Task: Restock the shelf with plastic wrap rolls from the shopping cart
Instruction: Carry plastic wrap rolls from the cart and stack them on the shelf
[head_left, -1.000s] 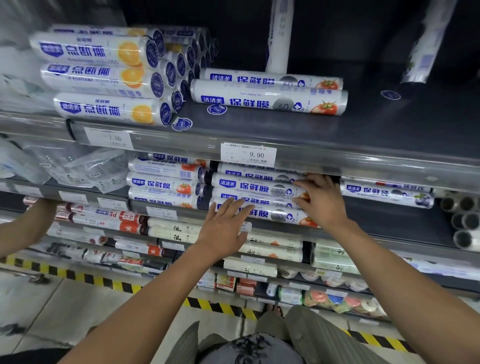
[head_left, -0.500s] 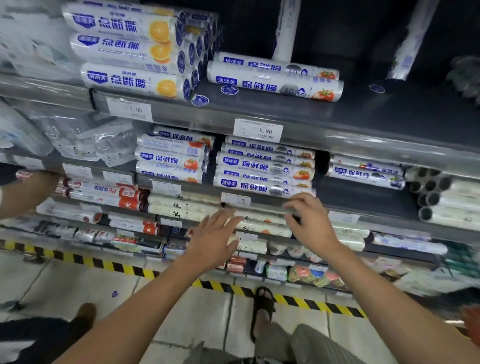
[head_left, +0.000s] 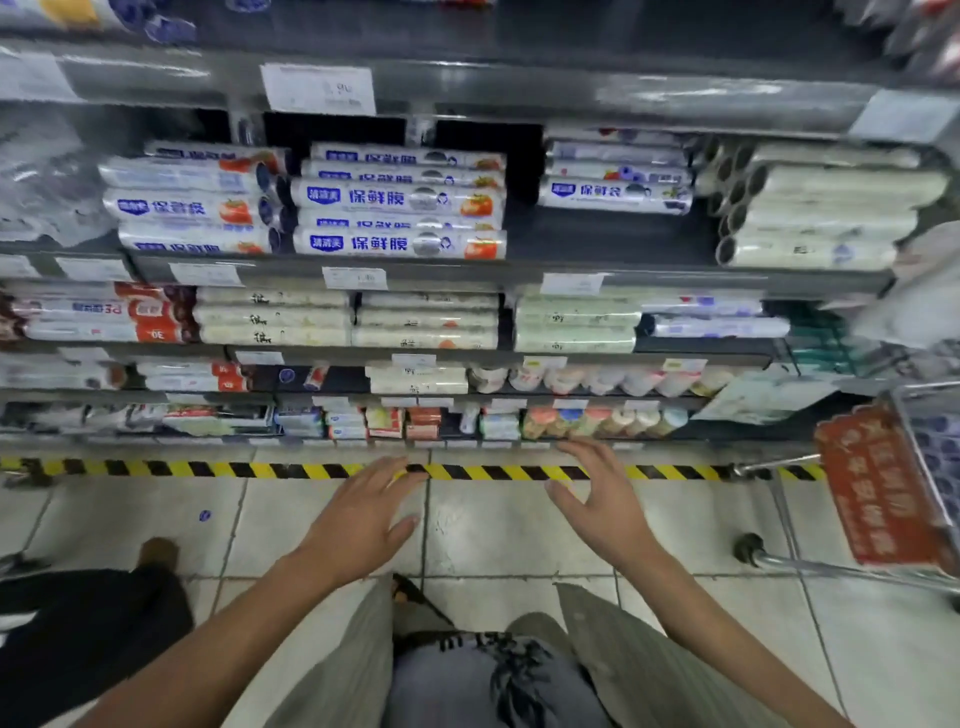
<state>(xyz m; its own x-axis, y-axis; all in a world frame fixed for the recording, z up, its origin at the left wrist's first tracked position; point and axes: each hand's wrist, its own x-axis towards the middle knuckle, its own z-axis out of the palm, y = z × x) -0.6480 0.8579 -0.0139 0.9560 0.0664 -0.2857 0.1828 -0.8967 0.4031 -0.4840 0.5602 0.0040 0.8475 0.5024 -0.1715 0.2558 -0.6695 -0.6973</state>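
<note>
Plastic wrap rolls (head_left: 399, 199) with blue labels and tomato pictures lie stacked on a grey shelf (head_left: 467, 270) at upper centre. My left hand (head_left: 363, 512) and my right hand (head_left: 602, 506) hover empty over the tiled floor, well below that shelf, with fingers spread and relaxed. The shopping cart (head_left: 883, 483) shows at the right edge, with a red sign on its end and a wheel on the floor. What the cart holds is hidden.
Lower shelves carry more rolls and small packets. A yellow-and-black tape line (head_left: 208, 469) runs along the shelf base. Another person's dark-trousered leg and shoe (head_left: 93, 618) stand at the lower left. A free gap (head_left: 608, 234) lies on the shelf right of the stack.
Both hands have left the stacked rolls and dropped towards the floor, empty. The view has tilted down and swung right, bringing the cart into sight.
</note>
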